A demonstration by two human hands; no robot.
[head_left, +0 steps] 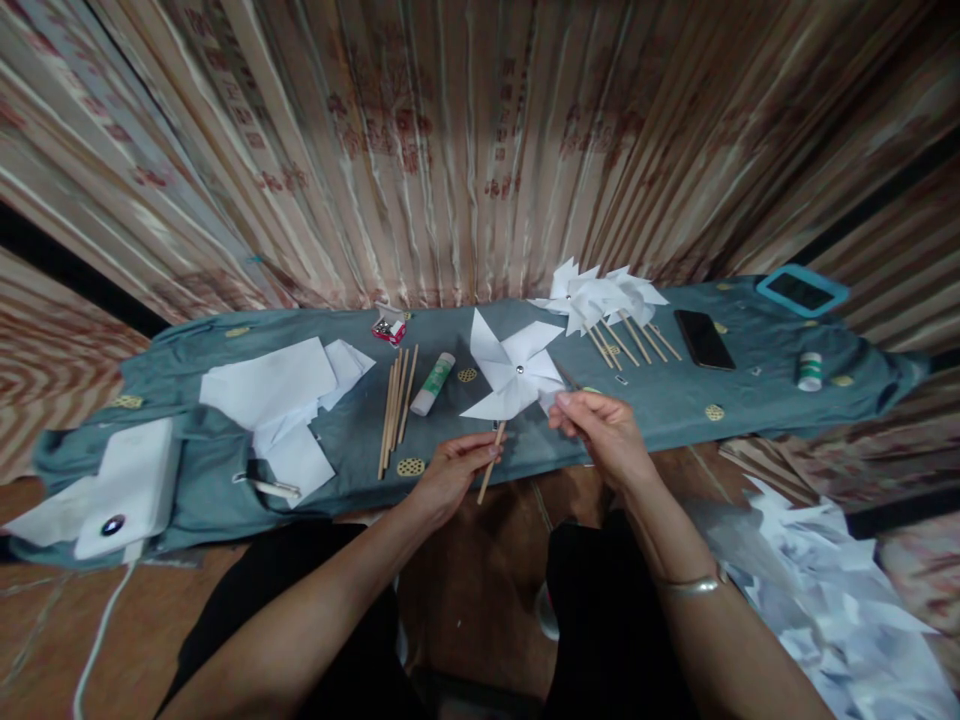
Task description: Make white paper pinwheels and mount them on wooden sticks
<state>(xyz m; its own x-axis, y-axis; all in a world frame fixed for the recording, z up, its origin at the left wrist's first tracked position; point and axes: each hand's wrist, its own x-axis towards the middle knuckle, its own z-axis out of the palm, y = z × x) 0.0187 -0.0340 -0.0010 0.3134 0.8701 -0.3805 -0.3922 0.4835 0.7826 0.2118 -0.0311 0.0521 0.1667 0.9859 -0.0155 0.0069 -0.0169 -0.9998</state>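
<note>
A white paper pinwheel (517,366) with a silver pin at its centre faces up in front of me. My left hand (459,462) is closed round its wooden stick, just below the blades. At the lower right blade my right hand (600,425) is closed, thumb and forefinger pinched at the paper's edge. To the left of the pinwheel lie a green and white glue stick (433,384) and several loose wooden sticks (393,410). Behind it a small red and white box (389,325) stands open with small metal pieces inside.
Several finished pinwheels (600,298) lie at the back, right of centre. Beyond them are a dark phone (703,339), a blue-framed device (802,290) and another glue stick (810,371). White paper sheets (266,385), a cutter (270,487) and a corded white device (127,485) occupy the left. Folded papers (817,590) are heaped lower right.
</note>
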